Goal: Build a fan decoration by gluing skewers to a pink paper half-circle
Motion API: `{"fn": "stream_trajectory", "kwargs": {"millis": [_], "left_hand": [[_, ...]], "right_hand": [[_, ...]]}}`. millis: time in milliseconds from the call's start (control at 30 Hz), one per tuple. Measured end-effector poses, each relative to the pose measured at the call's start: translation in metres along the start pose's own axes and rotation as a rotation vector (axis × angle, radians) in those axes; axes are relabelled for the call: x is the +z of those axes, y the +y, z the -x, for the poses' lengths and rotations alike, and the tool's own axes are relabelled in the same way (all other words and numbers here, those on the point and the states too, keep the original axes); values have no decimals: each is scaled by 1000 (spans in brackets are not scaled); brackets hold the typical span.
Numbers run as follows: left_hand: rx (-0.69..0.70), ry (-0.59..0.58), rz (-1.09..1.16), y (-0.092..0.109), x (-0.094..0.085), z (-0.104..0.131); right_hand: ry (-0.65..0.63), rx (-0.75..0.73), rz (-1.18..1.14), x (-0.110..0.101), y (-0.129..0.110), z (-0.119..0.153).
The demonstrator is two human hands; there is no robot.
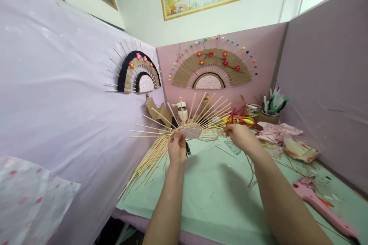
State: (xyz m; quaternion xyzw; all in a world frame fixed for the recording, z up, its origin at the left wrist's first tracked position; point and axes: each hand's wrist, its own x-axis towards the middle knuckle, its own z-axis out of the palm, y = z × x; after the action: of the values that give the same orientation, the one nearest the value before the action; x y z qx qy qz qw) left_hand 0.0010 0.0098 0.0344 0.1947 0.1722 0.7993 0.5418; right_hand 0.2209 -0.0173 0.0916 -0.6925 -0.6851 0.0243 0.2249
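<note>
A fan-shaped piece with wooden sticks (pixel 158 115) spreading out from a pink dotted half-disc (pixel 192 132) is held up above the table. My left hand (pixel 177 147) pinches the half-disc at its lower left edge, fingers closed on it. Thin twine is wound around the sticks close to the half-disc. On the right, my right hand (pixel 239 135) is closed, with its fingertips pinching the twine beside the fan's right end. A loose length of twine (pixel 251 170) hangs below that hand.
A bundle of wooden sticks (pixel 149 157) lies at the table's left. Behind stands a white bottle (pixel 182 112). A pink glue gun (pixel 324 208) lies at right, near dotted cloth (pixel 278 132) and a tool pot (pixel 269 117). Finished fans (pixel 212 63) hang on the partition.
</note>
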Motion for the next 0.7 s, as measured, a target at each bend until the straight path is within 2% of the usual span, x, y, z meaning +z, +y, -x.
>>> {"fn": "stream_trajectory", "kwargs": {"millis": [100,200,333,467,600,700], "left_hand": [[-45,1,34,-1,2,2],[-61,24,57,-1,3,3],[-54,31,41,-1,3,2],[-12,1,-15,-4,2,3],[34,-56,-102,-6,3,7],[46,-98,-148,-7,4,10]], "right_hand": [[-147,-1,70,13,0,-6],[-158,-30,65,13,-1,-3],[-161,-95,55,3,-1,7],[-48,-277,-3,-3,-17,24],[79,-538,-226,2,-48,39],[104,-593,-286,8,-67,46]]}}
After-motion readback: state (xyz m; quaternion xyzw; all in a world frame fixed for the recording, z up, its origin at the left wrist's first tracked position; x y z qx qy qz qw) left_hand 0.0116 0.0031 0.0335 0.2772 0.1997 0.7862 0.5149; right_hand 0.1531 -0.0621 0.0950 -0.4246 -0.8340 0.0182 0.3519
